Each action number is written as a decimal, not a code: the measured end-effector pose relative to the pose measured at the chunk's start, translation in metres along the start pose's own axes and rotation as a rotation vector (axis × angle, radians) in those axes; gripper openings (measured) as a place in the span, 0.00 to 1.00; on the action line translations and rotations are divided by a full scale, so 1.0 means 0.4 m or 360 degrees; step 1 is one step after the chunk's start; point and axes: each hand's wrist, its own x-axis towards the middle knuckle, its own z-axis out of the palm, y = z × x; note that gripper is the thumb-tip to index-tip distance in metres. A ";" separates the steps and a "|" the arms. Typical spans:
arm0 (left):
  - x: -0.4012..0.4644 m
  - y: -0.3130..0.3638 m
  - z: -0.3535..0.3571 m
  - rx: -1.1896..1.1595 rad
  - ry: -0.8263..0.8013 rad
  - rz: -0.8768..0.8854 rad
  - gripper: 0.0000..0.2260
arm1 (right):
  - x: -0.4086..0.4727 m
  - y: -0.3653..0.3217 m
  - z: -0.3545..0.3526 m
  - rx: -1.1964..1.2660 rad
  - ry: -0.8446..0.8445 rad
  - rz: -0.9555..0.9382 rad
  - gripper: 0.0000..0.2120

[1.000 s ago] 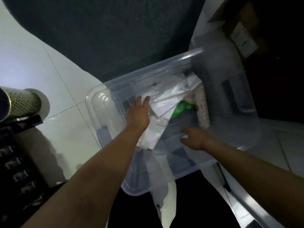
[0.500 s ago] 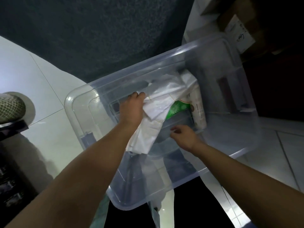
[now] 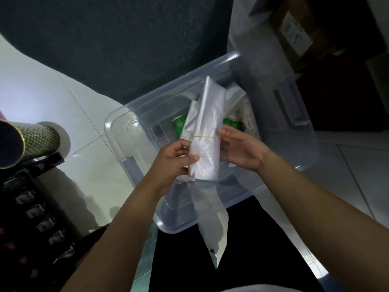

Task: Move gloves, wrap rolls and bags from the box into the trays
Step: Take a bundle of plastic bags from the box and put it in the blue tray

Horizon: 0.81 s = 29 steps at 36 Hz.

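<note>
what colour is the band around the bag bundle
Yellow: a thin rubber band around the clear bag bundle, head view.

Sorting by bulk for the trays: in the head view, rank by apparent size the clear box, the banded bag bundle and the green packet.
1. clear box
2. bag bundle, nearer the camera
3. green packet, mostly hidden, so true size unsure

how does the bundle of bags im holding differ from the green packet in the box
The bundle of bags is clear plastic, bound by a rubber band, lifted above the box by both hands. The green packet is opaque, printed, lying inside, half hidden. Both are soft packaging.
</note>
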 end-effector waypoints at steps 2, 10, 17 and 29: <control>-0.012 -0.001 0.003 -0.0073 -0.0077 -0.0090 0.10 | -0.014 -0.002 -0.004 -0.0016 -0.0019 -0.0028 0.20; -0.004 0.004 0.022 0.0088 -0.0202 -0.0249 0.14 | -0.071 -0.024 -0.035 0.0049 0.0052 -0.0100 0.23; 0.024 -0.002 0.050 0.0162 -0.0320 -0.0283 0.11 | -0.134 -0.033 -0.065 0.0073 0.0208 -0.0231 0.16; 0.312 -0.039 0.125 0.1284 0.0490 0.0168 0.23 | -0.228 -0.030 -0.144 0.0034 0.0488 -0.0336 0.14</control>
